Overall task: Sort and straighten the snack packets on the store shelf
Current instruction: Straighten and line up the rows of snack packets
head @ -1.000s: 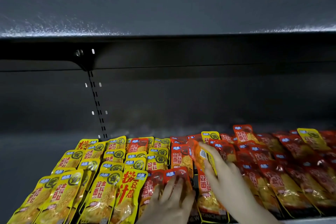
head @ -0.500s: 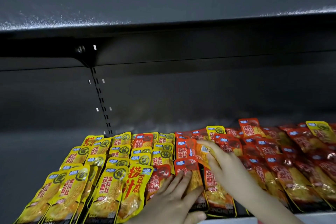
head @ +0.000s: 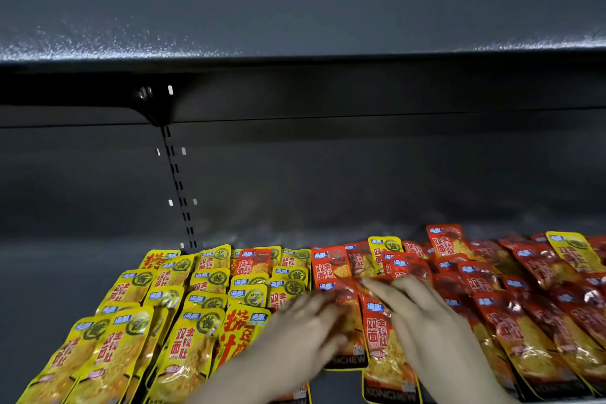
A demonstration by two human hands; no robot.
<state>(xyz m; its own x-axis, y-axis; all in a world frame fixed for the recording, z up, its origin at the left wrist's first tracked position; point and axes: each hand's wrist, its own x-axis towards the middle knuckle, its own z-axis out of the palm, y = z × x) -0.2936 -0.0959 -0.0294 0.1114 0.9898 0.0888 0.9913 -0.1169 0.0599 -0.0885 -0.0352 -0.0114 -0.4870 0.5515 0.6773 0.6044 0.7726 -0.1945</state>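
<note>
Snack packets [head: 380, 338] lie in rows along the shelf's [head: 65, 272] front edge, yellow leftward, red rightward; my left hand [head: 305, 331] and right hand [head: 423, 321] press flat, fingers straight, on the middle reds, straightening them, and next I'd lift out the stray yellow packet [head: 385, 248] behind.

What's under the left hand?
Left hand rests on a red foil snack packet, whose black lower edge shows beside it. Whatever lies beneath the palm is covered.
</note>
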